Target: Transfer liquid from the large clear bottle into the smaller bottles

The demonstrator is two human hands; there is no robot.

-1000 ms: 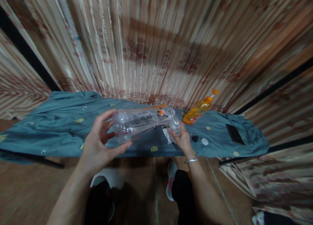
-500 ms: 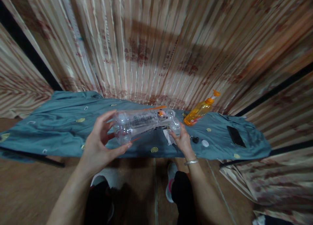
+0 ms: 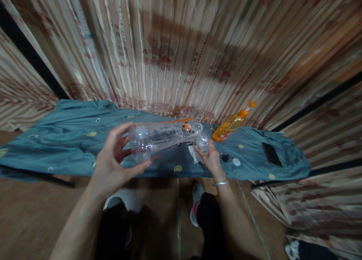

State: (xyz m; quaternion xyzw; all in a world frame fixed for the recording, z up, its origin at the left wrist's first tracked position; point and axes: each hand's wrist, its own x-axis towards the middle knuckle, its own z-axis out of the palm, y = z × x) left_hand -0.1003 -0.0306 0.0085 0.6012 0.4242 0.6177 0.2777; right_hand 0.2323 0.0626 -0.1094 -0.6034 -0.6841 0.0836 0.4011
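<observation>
I have the clear plastic bottle [image 3: 141,143] on its side between both hands, over the cloth-covered desk [image 3: 70,139]. My left hand [image 3: 109,165] is wrapped around the broad base, fingers on the far side and thumb along the near edge. My right hand [image 3: 211,160] has the narrow end between thumb and fingers, where the plastic looks bent out of line with the body. So the grip is closed at both ends, lightly on the left and more of a pinch on the right.

It looks empty, so I judge it very light, with a thin wall that will dent and crackle if I squeeze the middle. The ribbed base should be the stiffest place, and it suits a wide, soft hold. The printed label [image 3: 164,135] seems loose or wrinkled over the body; a hold there could slide with it. Smooth plastic may also turn in my fingers, so one hand at each end steadies it better than one hand at the waist.

A white tissue [image 3: 195,154] lies just beside my right fingers. Beyond are a black piece [image 3: 225,158], a white disc [image 3: 236,162], an orange pump bottle [image 3: 230,127] and a phone [image 3: 271,154].
</observation>
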